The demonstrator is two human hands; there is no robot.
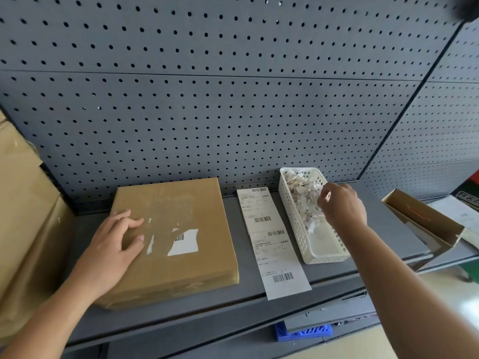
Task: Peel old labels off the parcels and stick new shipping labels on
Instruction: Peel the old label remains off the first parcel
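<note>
My left hand (pixel 114 239) lies loose and flat on the parcel (pixel 181 268) on the shelf (pixel 394 224). My right hand (pixel 342 206) curls over the scrap basket (pixel 293 218); whether it pinches anything I cannot tell. The label remnant (pixel 185 242) looks thin and tear-prone, so I'd lift its ragged left edge.

Body in view: two forearms plus hands, bare right up to the frame edge. Left hand (pixel 114 239): short, plain fingernails visible on thumb and fingers. Right hand (pixel 342 206): back and knuckles show, nails hidden. Slim wrists both sides.
</note>
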